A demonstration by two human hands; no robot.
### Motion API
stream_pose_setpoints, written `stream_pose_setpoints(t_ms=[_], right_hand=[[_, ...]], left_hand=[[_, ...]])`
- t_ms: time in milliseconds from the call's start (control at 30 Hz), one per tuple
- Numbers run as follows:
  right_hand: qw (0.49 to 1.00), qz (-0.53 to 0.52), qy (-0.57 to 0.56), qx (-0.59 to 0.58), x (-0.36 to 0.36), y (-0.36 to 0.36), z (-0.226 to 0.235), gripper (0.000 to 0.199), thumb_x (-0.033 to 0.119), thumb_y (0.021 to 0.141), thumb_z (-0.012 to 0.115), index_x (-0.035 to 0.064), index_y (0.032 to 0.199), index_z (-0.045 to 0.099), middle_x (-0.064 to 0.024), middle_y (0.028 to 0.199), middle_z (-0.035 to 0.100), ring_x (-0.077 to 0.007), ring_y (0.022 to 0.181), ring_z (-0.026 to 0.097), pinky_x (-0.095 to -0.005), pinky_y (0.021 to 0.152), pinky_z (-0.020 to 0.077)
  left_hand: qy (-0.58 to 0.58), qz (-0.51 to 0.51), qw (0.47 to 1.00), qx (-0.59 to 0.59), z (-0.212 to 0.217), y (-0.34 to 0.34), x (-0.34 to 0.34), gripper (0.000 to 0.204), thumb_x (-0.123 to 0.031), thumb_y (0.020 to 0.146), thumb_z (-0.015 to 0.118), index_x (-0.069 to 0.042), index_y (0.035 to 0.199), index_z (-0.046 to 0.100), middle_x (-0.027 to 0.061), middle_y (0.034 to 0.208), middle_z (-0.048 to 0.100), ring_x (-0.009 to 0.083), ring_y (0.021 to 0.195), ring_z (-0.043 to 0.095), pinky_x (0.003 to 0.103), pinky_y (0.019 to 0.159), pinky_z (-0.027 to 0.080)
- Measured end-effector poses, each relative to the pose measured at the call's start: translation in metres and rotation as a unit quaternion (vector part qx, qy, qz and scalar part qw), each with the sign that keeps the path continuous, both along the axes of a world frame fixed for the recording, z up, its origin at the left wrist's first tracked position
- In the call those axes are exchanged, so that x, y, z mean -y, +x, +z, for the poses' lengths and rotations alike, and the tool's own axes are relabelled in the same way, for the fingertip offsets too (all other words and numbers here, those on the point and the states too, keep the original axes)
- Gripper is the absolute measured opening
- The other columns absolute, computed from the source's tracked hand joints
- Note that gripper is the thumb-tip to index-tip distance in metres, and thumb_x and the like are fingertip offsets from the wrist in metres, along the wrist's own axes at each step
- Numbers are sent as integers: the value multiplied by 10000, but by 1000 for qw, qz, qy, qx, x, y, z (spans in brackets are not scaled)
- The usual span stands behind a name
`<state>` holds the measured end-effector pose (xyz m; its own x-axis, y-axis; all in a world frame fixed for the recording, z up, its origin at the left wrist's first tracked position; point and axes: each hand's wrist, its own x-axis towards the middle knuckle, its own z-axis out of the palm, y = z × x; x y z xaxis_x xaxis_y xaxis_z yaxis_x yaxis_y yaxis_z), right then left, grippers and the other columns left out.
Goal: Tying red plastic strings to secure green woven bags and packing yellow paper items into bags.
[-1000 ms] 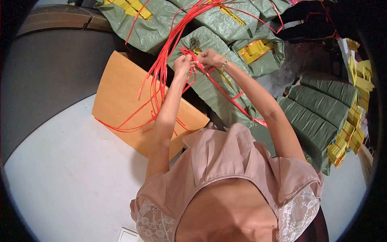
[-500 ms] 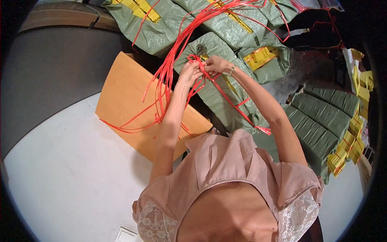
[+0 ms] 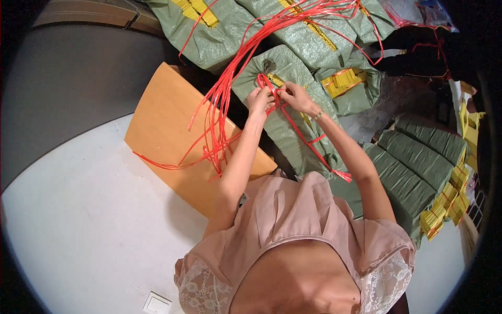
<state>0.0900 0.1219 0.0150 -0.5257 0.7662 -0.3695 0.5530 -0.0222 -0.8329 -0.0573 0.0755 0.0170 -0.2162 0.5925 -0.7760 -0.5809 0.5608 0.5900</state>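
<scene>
A green woven sack lies lengthwise before me, with red plastic twine running down it and tied at its near end. Over its far part, my left hand and my right hand face each other. Both pinch the red twine close to a looped, knotted part just below the gathered far end. The fingers of the two hands almost touch. A long bundle of loose red strands sweeps across the far sacks and hangs down left of my left hand.
A tan wooden board stands at the left beside a white wall with a switch. More green sacks lie at the far side. Dark green bundles with yellow paper stacks are at the right.
The whole view has shifted slightly. Both hands stay at the twine, now a little farther apart, and the looped part stands more upright above my left fingers.
</scene>
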Motion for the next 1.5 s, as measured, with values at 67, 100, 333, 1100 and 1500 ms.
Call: stream_pose_setpoints(t_ms=[67, 100, 333, 1100, 1500], right_hand=[[980, -113, -95, -131, 10, -5, -11, 283, 276, 832, 573, -5, 825, 540, -105, 663, 581, -171, 617, 557, -333, 576, 445], [956, -169, -143, -194, 13, -7, -18, 290, 273, 852, 566, -13, 846, 521, -97, 669, 578, -149, 630, 551, -329, 577, 440], [991, -98, 85, -18, 0, -14, -2, 303, 311, 862, 553, 18, 791, 527, -60, 652, 577, -105, 613, 529, -316, 559, 426], [990, -8, -109, -83, -79, -31, 52, 325, 341, 858, 591, 39, 740, 621, 63, 576, 451, -33, 540, 378, -228, 475, 314], [909, -76, -372, -169, -91, 13, 54, 244, 271, 909, 536, 46, 943, 623, 115, 572, 294, -8, 450, 233, -202, 398, 173]], left_hand=[[-2, 41, 999, 29, -9, 2, 2, 122, -159, 801, 594, -75, 883, 558, 24, 762, 612, 97, 569, 568, 213, 450, 446], [-6, 79, 995, 58, -13, 3, 2, 121, -157, 797, 596, -83, 887, 560, 14, 769, 607, 97, 577, 561, 217, 449, 433], [-15, 289, 939, 185, -8, 11, 3, 146, -135, 723, 594, -96, 856, 548, 4, 762, 547, 118, 640, 483, 263, 615, 403], [149, -483, 860, 61, 9, -71, -41, 321, -185, 907, 521, -71, 1208, 540, 13, 980, 639, 33, 566, 533, 189, 545, 468], [161, -377, 909, 75, -10, -59, -30, 154, -118, 843, 610, -25, 966, 605, 73, 865, 668, 57, 547, 551, 186, 464, 452]])
